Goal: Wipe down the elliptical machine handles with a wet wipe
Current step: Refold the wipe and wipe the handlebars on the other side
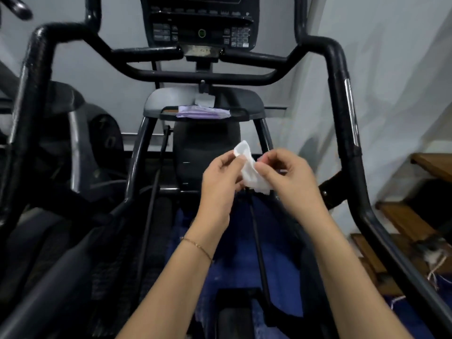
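Observation:
A crumpled white wet wipe (pixel 249 171) hangs between both hands in the middle of the view. My left hand (pixel 220 182) pinches its upper corner. My right hand (pixel 288 177) pinches its right side. The elliptical's black left handle (pixel 31 77) rises at the left and the black right handle (pixel 342 94) at the right, both well away from my hands. A lower black handlebar (pixel 200 75) crosses under the console (pixel 200 23).
A purple wipe packet (pixel 203 112) lies on the machine's small tray (pixel 252 111) ahead. Another black machine (pixel 73 143) stands to the left. Wooden stair steps (pixel 403 221) and a grey wall are on the right. Blue cloth (pixel 244 253) lies below.

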{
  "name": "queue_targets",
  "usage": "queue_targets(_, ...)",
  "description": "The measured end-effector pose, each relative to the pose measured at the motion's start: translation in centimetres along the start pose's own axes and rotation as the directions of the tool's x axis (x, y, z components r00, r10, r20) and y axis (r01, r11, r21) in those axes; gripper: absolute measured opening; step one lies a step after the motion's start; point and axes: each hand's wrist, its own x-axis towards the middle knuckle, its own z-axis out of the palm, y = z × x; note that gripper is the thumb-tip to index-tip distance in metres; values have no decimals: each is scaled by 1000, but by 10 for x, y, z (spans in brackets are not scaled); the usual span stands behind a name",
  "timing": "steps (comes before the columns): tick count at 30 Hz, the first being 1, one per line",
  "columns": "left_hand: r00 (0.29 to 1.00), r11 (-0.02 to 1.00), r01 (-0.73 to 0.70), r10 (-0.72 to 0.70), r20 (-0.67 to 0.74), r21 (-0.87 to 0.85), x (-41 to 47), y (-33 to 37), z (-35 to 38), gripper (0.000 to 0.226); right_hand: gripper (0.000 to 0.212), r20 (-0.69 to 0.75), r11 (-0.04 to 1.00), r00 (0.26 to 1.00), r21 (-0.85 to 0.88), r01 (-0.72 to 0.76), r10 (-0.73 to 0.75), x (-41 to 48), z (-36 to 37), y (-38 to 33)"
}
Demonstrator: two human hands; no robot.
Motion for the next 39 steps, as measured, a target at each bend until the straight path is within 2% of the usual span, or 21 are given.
queue_targets(4,989,985,148,-149,2,89,-40,-17,-33,23,8,55,986,987,69,-152,149,-43,21,9)
queue_targets(8,984,961,176,-175,-24,212,-63,-35,-55,15,13,98,953,958,119,-279,268,-72,30,18)
queue_targets(13,971,942,235,-219,-92,239,-76,-42,-77,12,16,178,785,864,363,-502,471,-90,40,24)
queue_targets(15,967,938,247,-221,-130,243,-79,-42,-84,9,25,242,794,852,314,-521,464,-95,50,27)
queue_targets(16,964,939,249,-215,-160,239,-80,-42,-87,7,31,224,854,875,216,-474,429,-99,57,27)
queue_targets(18,955,944,239,-186,-229,229,-81,-43,-95,8,39,99,961,956,-8,-277,277,-109,69,27)
queue_targets(19,949,946,232,-168,-268,227,-83,-44,-100,9,35,69,978,976,-36,-206,208,-114,76,26)
queue_targets(21,933,950,225,-146,-328,218,-85,-47,-109,8,25,124,968,966,83,-237,226,-121,88,25)
queue_targets(24,921,952,245,-169,-350,185,-92,-50,-116,13,27,263,846,893,305,-436,365,-123,103,24)
queue_targets(29,922,957,231,-157,-355,176,-107,-49,-127,18,27,335,810,871,351,-470,360,-122,123,29)
queue_targets(32,918,956,194,-98,-384,220,-116,-46,-142,14,19,366,846,875,306,-436,318,-123,139,26)
queue_targets(39,850,925,217,-22,-527,312,-143,-37,-185,22,9,540,878,804,225,-423,249,-128,185,7)
